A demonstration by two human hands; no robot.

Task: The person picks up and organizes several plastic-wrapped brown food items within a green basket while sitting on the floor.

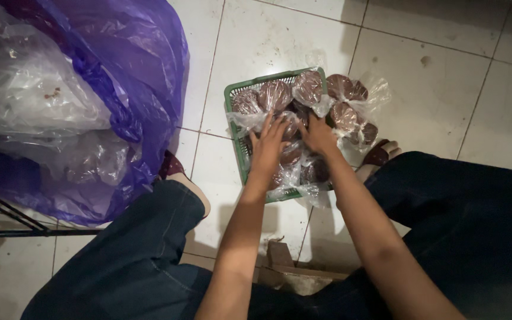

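**Both hands laid on bagged brown rounds in a green basket**

A green plastic basket (pixel 236 95) is seen on the white tiled floor (pixel 434 77), filled with brown round pieces wrapped in clear plastic bags (pixel 309 88). The left hand (pixel 269 144) is spread flat, fingers apart, on the packets near the basket's middle. The right hand (pixel 317 134) is pressed just beside it, fingers bent down among the packets; whether anything is gripped cannot be told. Several packets are piled over the basket's right edge. A large purple plastic bag (pixel 131 65) holding clear bags is seen well apart, at the left.
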